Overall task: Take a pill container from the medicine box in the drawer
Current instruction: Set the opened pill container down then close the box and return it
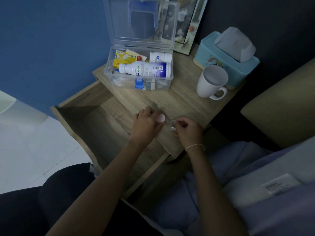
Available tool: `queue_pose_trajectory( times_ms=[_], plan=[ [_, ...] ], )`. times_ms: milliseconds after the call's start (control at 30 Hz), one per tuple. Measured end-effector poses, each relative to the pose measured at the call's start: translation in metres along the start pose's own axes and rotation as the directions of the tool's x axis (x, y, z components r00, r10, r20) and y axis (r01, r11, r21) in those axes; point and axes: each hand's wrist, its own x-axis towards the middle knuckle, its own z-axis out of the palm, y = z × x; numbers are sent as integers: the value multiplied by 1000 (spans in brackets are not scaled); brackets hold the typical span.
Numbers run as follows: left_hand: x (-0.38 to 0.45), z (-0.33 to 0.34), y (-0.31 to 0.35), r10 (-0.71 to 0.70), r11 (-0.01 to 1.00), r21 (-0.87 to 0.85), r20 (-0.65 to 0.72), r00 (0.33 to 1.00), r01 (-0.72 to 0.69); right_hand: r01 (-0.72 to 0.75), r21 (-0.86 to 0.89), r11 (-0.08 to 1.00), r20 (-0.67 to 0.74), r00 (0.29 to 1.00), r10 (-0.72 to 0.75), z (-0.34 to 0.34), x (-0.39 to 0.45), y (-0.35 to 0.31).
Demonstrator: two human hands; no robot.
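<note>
opening the little pill container over the desk

holding a pale lid, the left hand (146, 121) sits beside the right hand (185, 129), which pinches a small clear pill container (171, 125) (contents too small to tell). keep it level and low above the desk (179, 103). beyond: open medicine box (139, 68), empty drawer (95, 126).

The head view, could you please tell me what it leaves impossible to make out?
- Small clear container: the right hand covers part of it; contents too small to tell.
- Pale lid: half hidden by the left hand.
- Medicine box: the big white bottle hides what lies beneath.
- Bottle label: too small to read.
- Drawer: near end hidden by the forearms.
</note>
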Motion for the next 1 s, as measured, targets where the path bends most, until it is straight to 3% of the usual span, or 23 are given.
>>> queue_pose_trajectory(
  times_ms=[300, 600, 800, 1000],
  plan=[
    [-6, 0, -6, 22, 999, -32, -70, 997, -25, 17, -59, 998, -20, 1000, -19, 1, -3, -5],
    [-20, 1, -6, 71, 997, -17, -53, 996, -72, 93, -183, 979, 97, 992, -76, -3, -21, 1],
    [-34, 2, -9, 155, 988, 2, -92, 984, -156, 116, -197, 973, 41, 993, -110, -2, -26, -3],
    [-32, -2, -12, 175, 984, -5, -32, 984, -175, 121, -225, 967, 1, 992, -124, -3, -27, -6]
  ],
)
